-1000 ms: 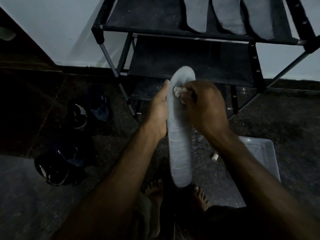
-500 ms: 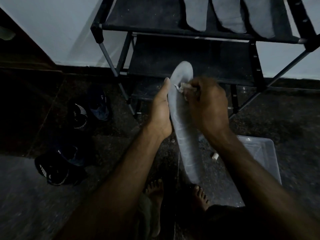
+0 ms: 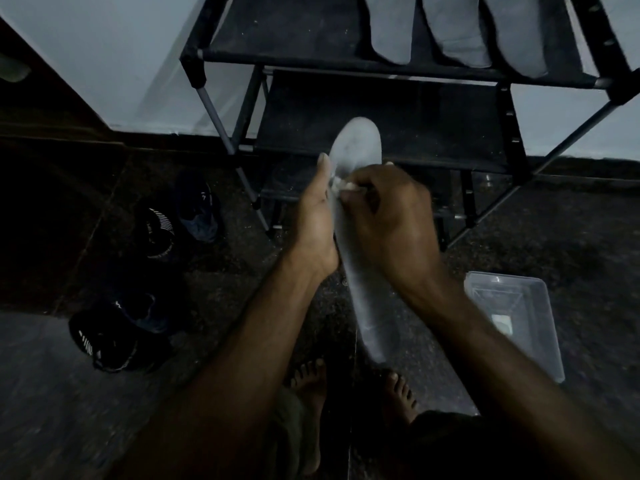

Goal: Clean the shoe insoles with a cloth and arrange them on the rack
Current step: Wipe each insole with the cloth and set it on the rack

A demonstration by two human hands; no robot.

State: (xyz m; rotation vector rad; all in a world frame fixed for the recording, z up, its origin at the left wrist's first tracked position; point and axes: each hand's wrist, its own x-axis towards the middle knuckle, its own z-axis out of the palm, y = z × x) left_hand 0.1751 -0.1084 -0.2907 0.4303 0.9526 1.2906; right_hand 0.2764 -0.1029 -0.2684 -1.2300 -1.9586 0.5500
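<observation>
The left hand (image 3: pixel 313 220) supports the grey insole (image 3: pixel 360 216) from behind, its fingers pressed together along the edge. The right hand (image 3: pixel 391 216) has its fingers curled tight, pinching a small white cloth (image 3: pixel 346 185) against the insole surface, just below the toe end. To wipe well, I think the cloth should travel with steady pressure toward the heel. Three insoles (image 3: pixel 453 32) already lie on the rack (image 3: pixel 311 60), far above the fingers.

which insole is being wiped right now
The pale insole held upright between both hands, cloth pressed to it; the other three lie on the rack's top shelf.
</observation>
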